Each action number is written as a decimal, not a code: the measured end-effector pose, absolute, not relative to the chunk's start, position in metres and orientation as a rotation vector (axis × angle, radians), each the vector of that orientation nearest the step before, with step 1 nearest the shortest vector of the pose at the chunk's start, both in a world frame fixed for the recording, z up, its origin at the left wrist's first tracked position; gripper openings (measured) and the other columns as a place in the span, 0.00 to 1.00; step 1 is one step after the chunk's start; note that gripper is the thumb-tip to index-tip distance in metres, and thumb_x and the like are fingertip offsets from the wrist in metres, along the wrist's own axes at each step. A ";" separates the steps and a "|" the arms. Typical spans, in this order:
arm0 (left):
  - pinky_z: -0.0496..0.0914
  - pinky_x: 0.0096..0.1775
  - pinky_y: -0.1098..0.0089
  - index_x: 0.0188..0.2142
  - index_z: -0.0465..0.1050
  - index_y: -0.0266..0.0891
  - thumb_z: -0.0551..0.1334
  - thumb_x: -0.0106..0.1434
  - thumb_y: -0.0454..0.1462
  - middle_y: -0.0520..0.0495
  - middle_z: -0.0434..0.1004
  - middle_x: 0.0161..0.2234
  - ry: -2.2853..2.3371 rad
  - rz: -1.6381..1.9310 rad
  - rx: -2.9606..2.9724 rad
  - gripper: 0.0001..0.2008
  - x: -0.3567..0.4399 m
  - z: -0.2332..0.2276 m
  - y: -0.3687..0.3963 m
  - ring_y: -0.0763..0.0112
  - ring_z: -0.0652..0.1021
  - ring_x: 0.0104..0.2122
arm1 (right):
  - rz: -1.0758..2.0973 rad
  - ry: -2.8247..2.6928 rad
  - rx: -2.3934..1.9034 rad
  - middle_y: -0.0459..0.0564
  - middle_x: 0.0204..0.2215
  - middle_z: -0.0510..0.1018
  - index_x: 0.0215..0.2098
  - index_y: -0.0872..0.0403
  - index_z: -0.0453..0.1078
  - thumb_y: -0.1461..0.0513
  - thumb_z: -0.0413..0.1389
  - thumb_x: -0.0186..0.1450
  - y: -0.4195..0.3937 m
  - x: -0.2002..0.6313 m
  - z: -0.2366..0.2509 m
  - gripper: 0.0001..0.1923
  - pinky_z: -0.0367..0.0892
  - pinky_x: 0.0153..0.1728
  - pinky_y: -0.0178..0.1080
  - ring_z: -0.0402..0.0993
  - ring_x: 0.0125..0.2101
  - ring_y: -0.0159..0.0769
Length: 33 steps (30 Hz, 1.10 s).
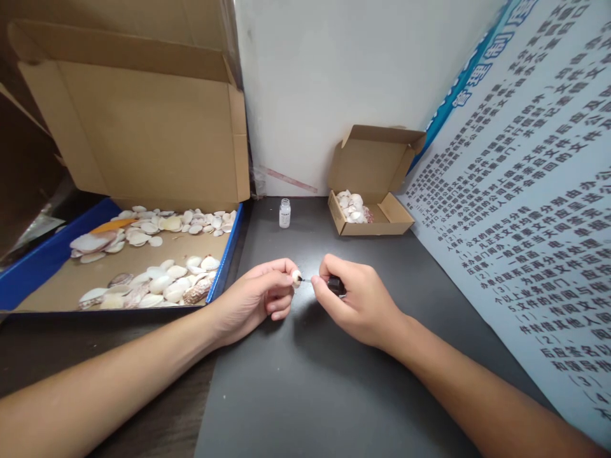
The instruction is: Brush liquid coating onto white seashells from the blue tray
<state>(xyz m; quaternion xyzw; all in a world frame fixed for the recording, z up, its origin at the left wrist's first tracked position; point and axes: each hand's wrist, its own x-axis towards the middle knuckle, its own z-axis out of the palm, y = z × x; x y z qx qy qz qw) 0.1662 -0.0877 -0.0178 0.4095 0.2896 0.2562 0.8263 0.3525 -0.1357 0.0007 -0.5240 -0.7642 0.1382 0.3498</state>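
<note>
Between the thumb and fingertips of my left hand (261, 287) is a small whitish shell (296, 277). My right hand (363, 300) is closed round a black cap with a thin brush (337, 285). The dark tip of the brush reaches left to the shell and appears to touch it. Beyond my hands a small clear glass bottle (285, 216) stands upright on the dark table with no cap on its neck; its label is too small to read.
At the left a large blue-edged cardboard box (57, 283) lies open, with many pale shells in two groups. A small open cardboard box (372, 227) at the back right holds more shells. A white wall (305, 95) and a printed sign (525, 222) bound the table.
</note>
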 end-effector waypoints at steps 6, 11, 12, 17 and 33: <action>0.54 0.22 0.77 0.31 0.65 0.38 0.58 0.62 0.33 0.59 0.50 0.20 0.610 0.549 0.872 0.03 0.166 -0.017 -0.088 0.81 0.56 0.18 | 0.359 -1.939 -1.394 0.39 0.18 0.59 0.25 0.52 0.54 0.63 0.51 0.64 -0.137 0.353 0.001 0.11 0.50 0.23 0.34 0.53 0.20 0.28; 0.54 0.22 0.77 0.31 0.64 0.39 0.58 0.62 0.32 0.59 0.51 0.20 0.612 0.561 0.867 0.04 0.166 -0.017 -0.088 0.81 0.56 0.18 | 0.363 -1.958 -1.322 0.39 0.19 0.60 0.25 0.52 0.54 0.62 0.51 0.65 -0.138 0.353 0.002 0.12 0.51 0.24 0.33 0.54 0.20 0.28; 0.54 0.22 0.78 0.31 0.64 0.39 0.58 0.63 0.32 0.60 0.50 0.19 0.613 0.561 0.872 0.04 0.166 -0.017 -0.088 0.81 0.56 0.18 | 0.369 -1.983 -1.367 0.39 0.19 0.60 0.25 0.52 0.54 0.62 0.52 0.64 -0.138 0.353 0.000 0.12 0.50 0.24 0.34 0.54 0.20 0.28; 0.54 0.22 0.78 0.31 0.65 0.39 0.58 0.63 0.32 0.61 0.48 0.18 0.609 0.557 0.887 0.04 0.166 -0.016 -0.088 0.80 0.54 0.18 | 0.381 -1.967 -1.415 0.39 0.18 0.59 0.24 0.52 0.54 0.63 0.52 0.63 -0.136 0.353 -0.001 0.12 0.50 0.24 0.34 0.53 0.20 0.28; 0.63 0.20 0.78 0.31 0.63 0.40 0.58 0.63 0.34 0.61 0.51 0.17 0.614 0.571 0.909 0.05 0.169 -0.016 -0.090 0.80 0.56 0.16 | 0.346 -1.915 -1.279 0.39 0.18 0.60 0.26 0.52 0.56 0.63 0.52 0.65 -0.139 0.353 0.001 0.11 0.52 0.23 0.32 0.55 0.19 0.27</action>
